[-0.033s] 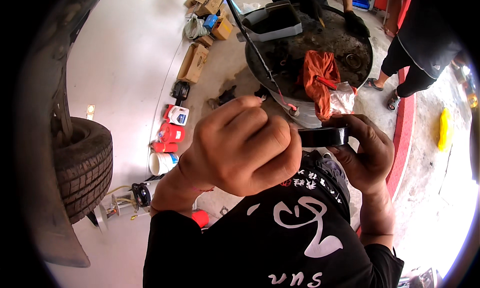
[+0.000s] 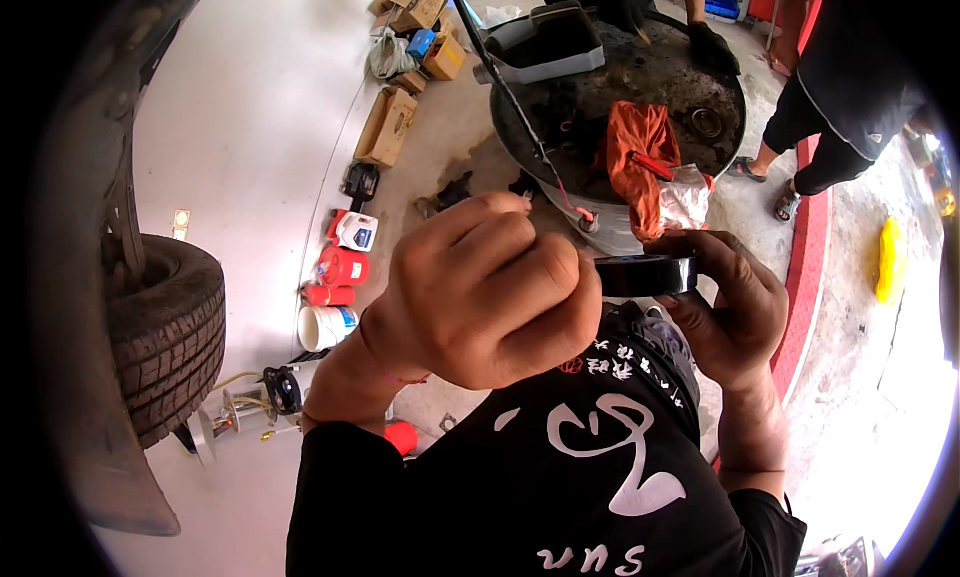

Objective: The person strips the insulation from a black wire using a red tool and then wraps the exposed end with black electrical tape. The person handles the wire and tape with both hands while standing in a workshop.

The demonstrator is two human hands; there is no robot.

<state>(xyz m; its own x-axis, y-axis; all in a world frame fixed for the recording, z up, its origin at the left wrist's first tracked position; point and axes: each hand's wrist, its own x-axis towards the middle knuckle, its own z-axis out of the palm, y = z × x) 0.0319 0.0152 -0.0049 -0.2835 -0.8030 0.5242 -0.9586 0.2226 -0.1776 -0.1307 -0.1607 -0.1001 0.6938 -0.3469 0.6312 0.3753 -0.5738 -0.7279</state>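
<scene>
My left hand (image 2: 490,292) is closed in front of my chest, its knuckles toward me; whatever its fingers grip is hidden. In my right hand (image 2: 735,302) a roll of black tape (image 2: 648,276) is pinched between thumb and fingers, its near side reaching up to my left fist. Beyond my hands a thin dark cable (image 2: 510,92) hangs down from above. Its lower end turns into a reddish wire (image 2: 562,196) with a small pinkish tip, close above my left fist.
A grimy round drum top (image 2: 680,72) carries a grey tray (image 2: 560,69), an orange cloth (image 2: 635,167) and a red-handled tool (image 2: 652,165). A co-worker's gloved hand (image 2: 712,49) rests there. Cardboard boxes (image 2: 385,127) and red containers (image 2: 343,267) line the wall; a tyre (image 2: 165,337) hangs left.
My left fist has shifted very slightly, and the tape roll beside it has tilted a touch. At the drum, the co-worker's other gloved hand has moved a little.
</scene>
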